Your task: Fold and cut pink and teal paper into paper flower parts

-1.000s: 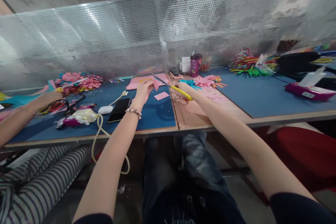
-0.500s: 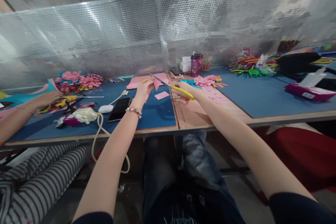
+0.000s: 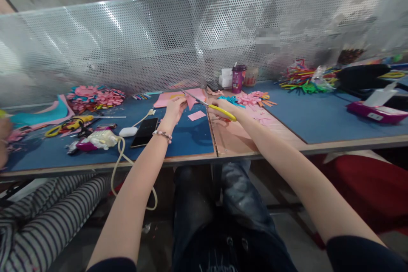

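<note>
My left hand [image 3: 176, 108] is closed on a small piece of pink paper [image 3: 190, 101], pinched above the blue mat. In my right hand [image 3: 219, 108] are yellow-handled scissors [image 3: 227, 113], their blades pointing left and touching or crossing the pink piece; whether the blades are parted I cannot tell. A cut pink rectangle [image 3: 196, 115] lies on the mat just below the blades. Behind my left hand larger pink sheets [image 3: 162, 99] lie flat. Pink fringed paper pieces [image 3: 250, 98] sit on the table beyond my right hand.
Left of my arm are a dark phone [image 3: 145, 132], a white case [image 3: 128, 131], a cable [image 3: 119, 159] and another pair of yellow scissors [image 3: 54, 131]. A purple cup [image 3: 237, 80] stands by the perforated metal screen [image 3: 153, 42]. A person in striped trousers [image 3: 54, 229] sits at left.
The neighbour's hand has let go of the yellow scissors at left and drawn back to the left edge. My own hands, the paper and my scissors look almost unmoved.
</note>
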Demonstrator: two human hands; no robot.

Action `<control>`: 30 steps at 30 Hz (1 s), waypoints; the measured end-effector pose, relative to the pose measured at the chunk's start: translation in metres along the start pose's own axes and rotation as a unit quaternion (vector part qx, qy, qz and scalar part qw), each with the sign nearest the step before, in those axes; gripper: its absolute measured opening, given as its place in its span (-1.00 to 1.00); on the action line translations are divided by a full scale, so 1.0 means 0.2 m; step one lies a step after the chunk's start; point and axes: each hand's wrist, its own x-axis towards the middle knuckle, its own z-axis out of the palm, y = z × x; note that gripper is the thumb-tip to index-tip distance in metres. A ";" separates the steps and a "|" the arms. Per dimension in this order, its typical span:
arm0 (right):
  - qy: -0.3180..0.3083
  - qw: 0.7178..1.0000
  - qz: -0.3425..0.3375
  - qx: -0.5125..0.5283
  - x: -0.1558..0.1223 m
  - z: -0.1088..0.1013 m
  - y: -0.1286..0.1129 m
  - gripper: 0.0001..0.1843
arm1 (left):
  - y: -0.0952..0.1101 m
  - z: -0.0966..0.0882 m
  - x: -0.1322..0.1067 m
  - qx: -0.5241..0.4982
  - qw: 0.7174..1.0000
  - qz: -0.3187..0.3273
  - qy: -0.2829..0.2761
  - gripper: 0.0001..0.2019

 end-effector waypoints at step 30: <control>0.040 0.999 -0.032 -0.015 -0.19 -0.02 -0.15 -0.80 | -0.02 -0.02 0.02 -0.044 0.999 0.009 -0.008 -0.94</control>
